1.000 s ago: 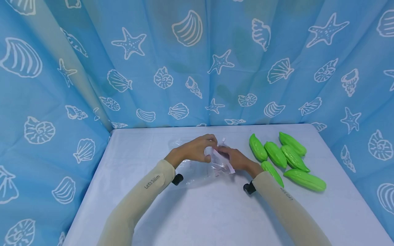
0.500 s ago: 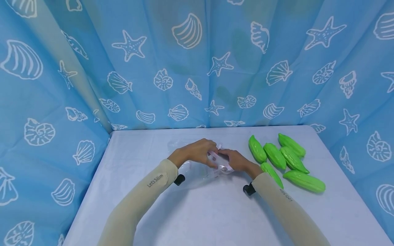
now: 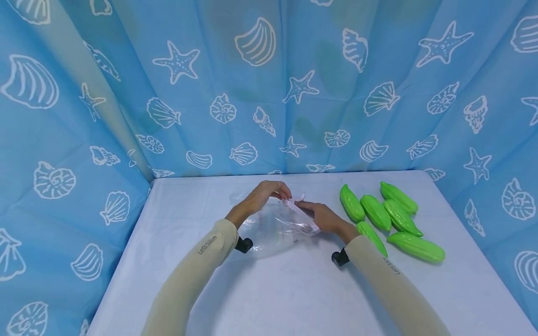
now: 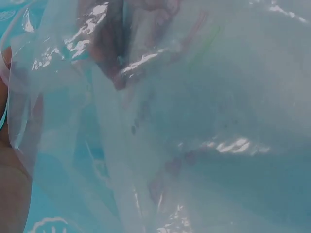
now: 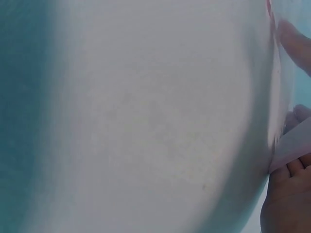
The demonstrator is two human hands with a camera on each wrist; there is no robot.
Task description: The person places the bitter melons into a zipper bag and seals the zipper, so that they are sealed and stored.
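Note:
A clear plastic bag [image 3: 269,228] with a pale pink strip along its mouth lies puffed up on the white table, between both hands. My left hand [image 3: 261,193] arches over its far side, fingertips at the upper end of the strip; the thumb is hidden in the head view. My right hand [image 3: 322,216] grips the bag's mouth at the right, part of its fingers hidden by the film. Glossy film of the bag [image 4: 218,111] fills most of the left wrist view, with fingers blurred behind it. In the right wrist view a hand [image 5: 286,204] shows beneath the strip.
Several bright green, ridged, bitter-gourd-like vegetables [image 3: 397,217] lie in a group right of my right hand, one close to the forearm. A white cloth covers the table [image 3: 260,298]. A blue curtain [image 3: 269,93] with shell prints stands behind and at both sides.
My left hand dipped toward the mouth strip, then rose and shifted left, and more of the bag shows beneath it. The right hand keeps its place at the mouth. The green vegetables have not moved.

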